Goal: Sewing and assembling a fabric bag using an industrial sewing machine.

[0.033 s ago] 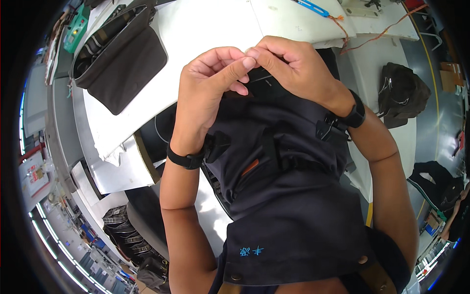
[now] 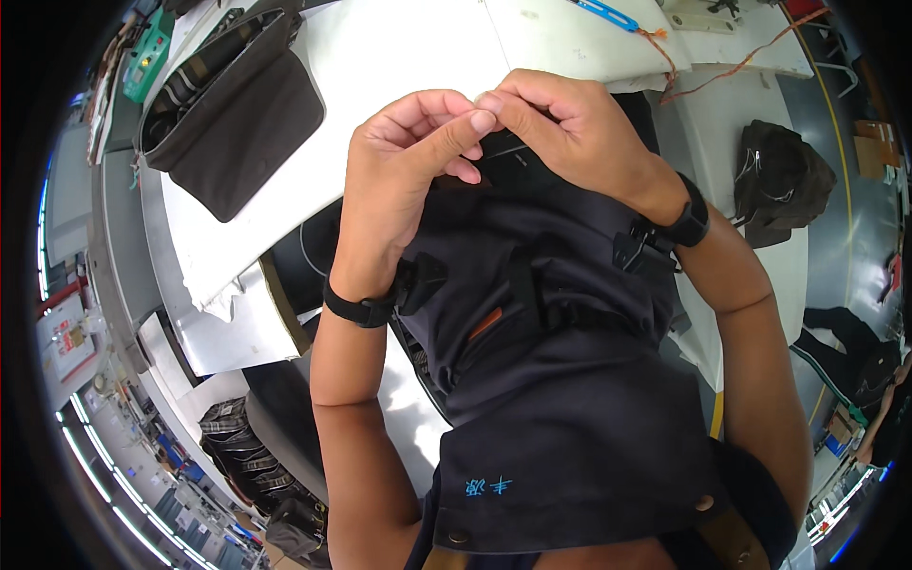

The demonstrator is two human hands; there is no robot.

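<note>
Apparently pinching, the left hand [image 2: 394, 157] and right hand [image 2: 594, 138] meet fingertip to fingertip near the table [image 2: 408, 47].
Thumbs and forefingers are drawn nearly together, the left hand's other fingers loosely curled; whether any gap remains, or something small sits between the tips, I cannot tell. Around that meeting point, the table spreads beyond the fingers and off to their left, while the dark apron [image 2: 570, 408] lies on the near side, toward the body, apart from the fingertips. A dark bag [image 2: 252, 123] rests on the table left of the left hand, clear of its fingers. Beyond the right hand lie a blue tool [image 2: 608, 14] and an orange cord [image 2: 673, 68]. Each wrist wears a black band.
</note>
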